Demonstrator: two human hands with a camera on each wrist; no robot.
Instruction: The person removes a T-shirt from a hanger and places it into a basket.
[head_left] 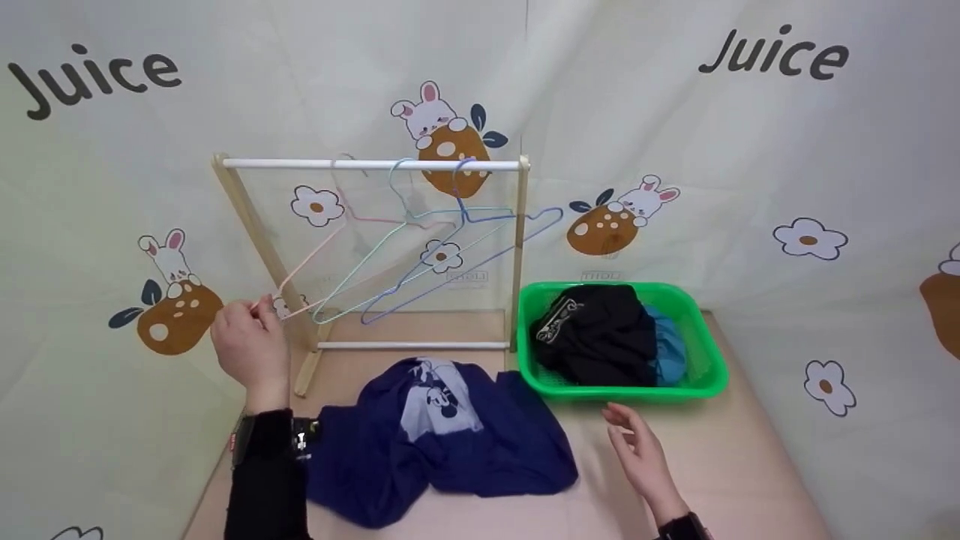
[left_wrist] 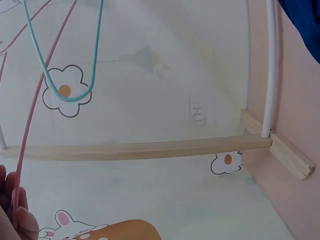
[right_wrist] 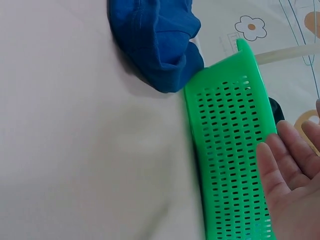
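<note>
My left hand (head_left: 251, 349) pinches the lower left corner of a pink hanger (head_left: 311, 259), whose hook is up at the rack's white bar (head_left: 292, 163). A mint green hanger (head_left: 360, 268) and a blue hanger (head_left: 420, 266) hang to the right of it. In the left wrist view the pink hanger (left_wrist: 32, 107) runs down into the fingers. My right hand (head_left: 641, 457) holds nothing, its fingers extended just in front of the green basket (head_left: 622, 392). Between the hands a crumpled navy garment (head_left: 495, 420) with a white cartoon print lies on the table.
Inside the basket are a black garment (head_left: 600, 337) and a blue one (head_left: 670, 349). The rack's wooden posts (head_left: 517, 262) stand behind the navy garment, joined low by a white rod (head_left: 412, 346). A printed curtain (head_left: 637, 112) surrounds the table (head_left: 720, 450).
</note>
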